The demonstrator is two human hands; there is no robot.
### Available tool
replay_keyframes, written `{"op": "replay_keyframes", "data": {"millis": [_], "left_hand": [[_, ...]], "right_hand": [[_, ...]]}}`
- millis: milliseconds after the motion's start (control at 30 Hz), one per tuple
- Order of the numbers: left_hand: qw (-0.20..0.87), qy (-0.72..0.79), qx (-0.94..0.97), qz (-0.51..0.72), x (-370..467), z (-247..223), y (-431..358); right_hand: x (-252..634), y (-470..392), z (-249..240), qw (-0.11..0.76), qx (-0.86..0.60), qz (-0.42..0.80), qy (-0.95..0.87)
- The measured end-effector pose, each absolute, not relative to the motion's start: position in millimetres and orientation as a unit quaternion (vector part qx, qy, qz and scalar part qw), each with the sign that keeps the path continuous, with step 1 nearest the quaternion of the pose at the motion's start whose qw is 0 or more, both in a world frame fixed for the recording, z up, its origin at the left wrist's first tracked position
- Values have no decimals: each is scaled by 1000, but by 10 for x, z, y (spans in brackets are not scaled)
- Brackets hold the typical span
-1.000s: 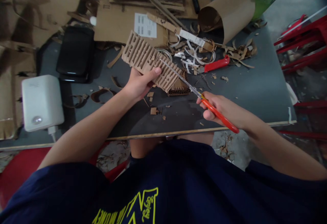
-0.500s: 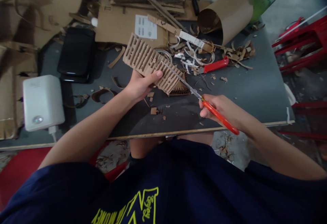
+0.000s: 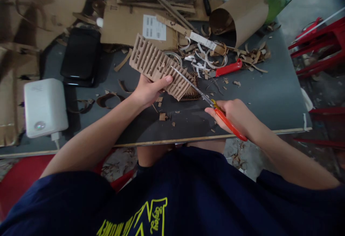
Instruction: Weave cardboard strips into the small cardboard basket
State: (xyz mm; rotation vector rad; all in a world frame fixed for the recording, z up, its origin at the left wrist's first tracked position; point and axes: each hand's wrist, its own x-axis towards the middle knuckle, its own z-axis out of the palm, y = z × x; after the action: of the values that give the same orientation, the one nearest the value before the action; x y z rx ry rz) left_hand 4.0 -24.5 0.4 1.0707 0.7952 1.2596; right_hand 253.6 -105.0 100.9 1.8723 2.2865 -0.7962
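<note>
**Handling and Clearance: Ribbed Cardboard Panel (image 3: 147, 58)**

1. **Grip.** My left hand (image 3: 148, 90) is clamped on the panel, thumb on the ribbed face near its lower edge, fingers underneath. My right hand (image 3: 238, 115) is closed around the red-handled scissors (image 3: 229, 123). The blade tips lie over the panel's face; I cannot tell whether they touch it.

2. **Location.** The panel is tilted above the table (image 3: 275, 96), partly covering a smaller corrugated piece (image 3: 194, 96).

3. **Handling.** I judge the panel light, dry and non-slippery, stiffer along the ribs than across them. The ribs would crush under a hard pinch, so I rate the plain lower margin as the best hold.

4. **Edges and room.** The scissors' handle end reaches the table's near edge (image 3: 161, 143). White strips (image 3: 201, 54) and a red-handled cutter (image 3: 229, 68) limit travel beyond the blades. I judge the route on the right, between cutter and near edge, roomier.
</note>
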Motion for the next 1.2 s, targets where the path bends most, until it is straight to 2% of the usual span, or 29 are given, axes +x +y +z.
{"op": "replay_keyframes", "data": {"millis": [367,767,1200], "left_hand": [[615,333,479,531,114,2,-400],[614,326,478,537,-30,108,-267],[612,348,491,514,-10,71,-296]], "right_hand": [[2567,-1065,1072,30,613,-307,727],[2563,-1008,1155,26,621,-278,732],[2705,-1001,1071,85,631,-241,732]]}}
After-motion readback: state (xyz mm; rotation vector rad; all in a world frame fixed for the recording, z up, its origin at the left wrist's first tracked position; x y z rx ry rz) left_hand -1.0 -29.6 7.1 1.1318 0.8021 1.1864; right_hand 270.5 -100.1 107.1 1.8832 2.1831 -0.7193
